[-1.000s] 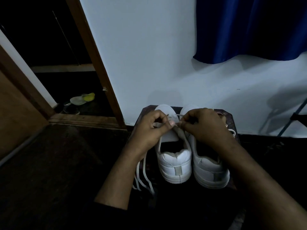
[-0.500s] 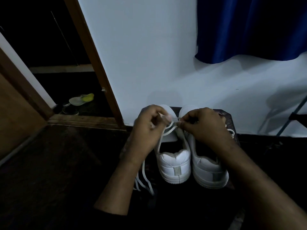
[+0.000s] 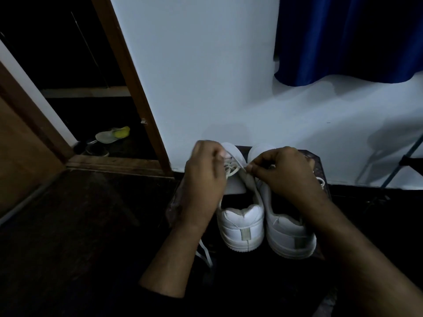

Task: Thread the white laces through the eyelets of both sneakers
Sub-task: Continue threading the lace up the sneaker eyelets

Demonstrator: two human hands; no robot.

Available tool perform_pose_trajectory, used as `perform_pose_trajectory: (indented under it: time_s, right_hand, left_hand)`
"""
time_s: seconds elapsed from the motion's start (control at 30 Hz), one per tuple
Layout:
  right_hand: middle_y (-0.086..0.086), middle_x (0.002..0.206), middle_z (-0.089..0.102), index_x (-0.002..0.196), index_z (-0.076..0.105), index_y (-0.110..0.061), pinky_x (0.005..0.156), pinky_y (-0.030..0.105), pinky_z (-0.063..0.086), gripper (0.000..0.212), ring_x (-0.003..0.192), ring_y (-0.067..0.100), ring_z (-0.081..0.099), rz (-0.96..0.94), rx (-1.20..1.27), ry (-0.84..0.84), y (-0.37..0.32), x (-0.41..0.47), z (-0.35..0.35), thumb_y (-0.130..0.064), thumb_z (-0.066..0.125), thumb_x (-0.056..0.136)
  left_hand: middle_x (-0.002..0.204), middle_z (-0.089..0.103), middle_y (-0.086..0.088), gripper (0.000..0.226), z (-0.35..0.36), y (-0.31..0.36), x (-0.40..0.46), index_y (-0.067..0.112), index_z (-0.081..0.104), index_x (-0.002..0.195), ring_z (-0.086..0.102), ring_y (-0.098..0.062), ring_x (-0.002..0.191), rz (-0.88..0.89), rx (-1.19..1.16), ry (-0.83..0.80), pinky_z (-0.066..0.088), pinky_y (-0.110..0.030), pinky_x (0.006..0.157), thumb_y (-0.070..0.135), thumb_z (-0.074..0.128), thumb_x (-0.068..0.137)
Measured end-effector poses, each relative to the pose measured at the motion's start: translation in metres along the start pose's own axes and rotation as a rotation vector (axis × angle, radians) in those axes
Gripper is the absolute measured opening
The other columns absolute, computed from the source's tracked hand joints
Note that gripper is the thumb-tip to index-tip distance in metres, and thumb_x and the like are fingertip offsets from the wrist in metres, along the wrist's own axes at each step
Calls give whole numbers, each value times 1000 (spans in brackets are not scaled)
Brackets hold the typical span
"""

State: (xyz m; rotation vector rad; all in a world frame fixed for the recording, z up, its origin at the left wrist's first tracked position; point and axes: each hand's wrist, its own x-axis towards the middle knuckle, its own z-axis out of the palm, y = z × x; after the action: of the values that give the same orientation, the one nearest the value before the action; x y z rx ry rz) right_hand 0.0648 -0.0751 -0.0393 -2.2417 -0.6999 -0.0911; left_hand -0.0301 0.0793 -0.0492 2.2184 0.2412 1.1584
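Two white sneakers stand side by side, heels toward me, on a dark low stand by the wall: the left sneaker (image 3: 241,225) and the right sneaker (image 3: 290,234). My left hand (image 3: 203,177) curls over the left sneaker's lacing area and grips the white lace (image 3: 231,169). My right hand (image 3: 283,172) pinches the same lace between thumb and forefinger at the left sneaker's right eyelet row. Loose lace ends (image 3: 204,253) hang below my left wrist. Another lace (image 3: 320,180) shows at the right sneaker's far side. The eyelets are hidden by my fingers.
A white wall (image 3: 217,76) rises right behind the sneakers. A blue curtain (image 3: 343,37) hangs at upper right. A brown door frame (image 3: 132,88) and open doorway lie left, with other footwear (image 3: 112,135) beyond. Dark floor (image 3: 80,225) surrounds the dark stand (image 3: 319,165).
My left hand has lifted and shifted left and away, drawing the lace out of the left sneaker. My right hand stays pinching at the eyelet row.
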Motion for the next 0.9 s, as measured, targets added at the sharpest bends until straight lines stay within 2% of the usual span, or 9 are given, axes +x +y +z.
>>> perform_pose_trajectory:
  time_s: [0.1, 0.2, 0.27, 0.4, 0.57, 0.63, 0.73, 0.8, 0.9]
  right_hand:
    - [-13, 76, 71, 78, 75, -39, 94, 51, 47, 28, 93, 21, 65, 1, 0, -3, 0, 0, 1, -64, 64, 70]
    - [-16, 74, 70, 73, 72, -42, 93, 51, 49, 29, 91, 21, 65, 11, 9, -9, -1, 0, 1, -66, 58, 65]
    - [-16, 73, 69, 73, 72, -42, 92, 52, 49, 29, 89, 19, 65, 11, 11, -13, -2, 0, 1, -66, 57, 65]
    - [-16, 73, 70, 81, 76, -38, 91, 51, 50, 40, 86, 16, 66, 7, 11, -9, -2, 0, 1, -67, 54, 64]
    - [-16, 74, 69, 83, 76, -38, 92, 53, 49, 37, 87, 16, 66, 8, 10, -17, 0, 1, 2, -64, 56, 66]
    - [-16, 73, 69, 82, 75, -39, 92, 53, 49, 37, 87, 16, 66, 4, 8, -24, 0, 2, 1, -66, 57, 65]
    - [-16, 72, 68, 80, 74, -38, 92, 52, 49, 45, 86, 16, 65, 5, 15, -29, 1, 2, 1, -72, 51, 61]
    - [-16, 71, 67, 77, 72, -40, 92, 52, 49, 44, 85, 15, 64, -4, 22, -23, 0, 2, 1, -73, 48, 60]
    - [-18, 69, 66, 71, 68, -45, 92, 52, 49, 33, 85, 14, 63, -17, 26, -29, 0, 1, 1, -70, 50, 62]
  left_hand:
    - [70, 67, -2, 21, -13, 1, 13, 15, 50, 91, 68, -21, 69, -644, -836, 142, 56, -38, 75, 13, 41, 109]
    - [54, 41, 5, 27, -21, 5, 14, 18, 46, 85, 35, -9, 43, -744, -1064, 86, 37, -27, 51, 12, 40, 110]
    - [56, 39, 8, 19, -20, 3, 10, 19, 51, 87, 32, -7, 45, -556, -788, 19, 31, -24, 48, 18, 51, 106]
    - [72, 47, 14, 9, -11, -3, -3, 28, 70, 94, 49, -2, 68, 89, 78, -342, 39, -24, 61, 36, 74, 92]
    - [92, 50, 8, 16, -5, -4, -5, 25, 76, 89, 59, -15, 84, 121, 226, -356, 54, -40, 70, 39, 69, 94]
    - [96, 54, 10, 13, -2, -5, -4, 28, 72, 91, 62, -17, 93, 58, 76, -285, 54, -40, 79, 36, 63, 96]
    - [98, 72, -8, 24, -9, 8, 5, 22, 63, 79, 73, -34, 98, -488, -694, -61, 52, -40, 88, 17, 54, 101]
    - [73, 69, -11, 30, -18, 16, 12, 17, 53, 74, 74, -30, 70, -828, -1182, -29, 58, -36, 72, 16, 47, 103]
    - [46, 34, 5, 31, -26, 11, 17, 20, 45, 71, 29, -8, 35, -895, -1218, -39, 34, -20, 39, 18, 43, 102]
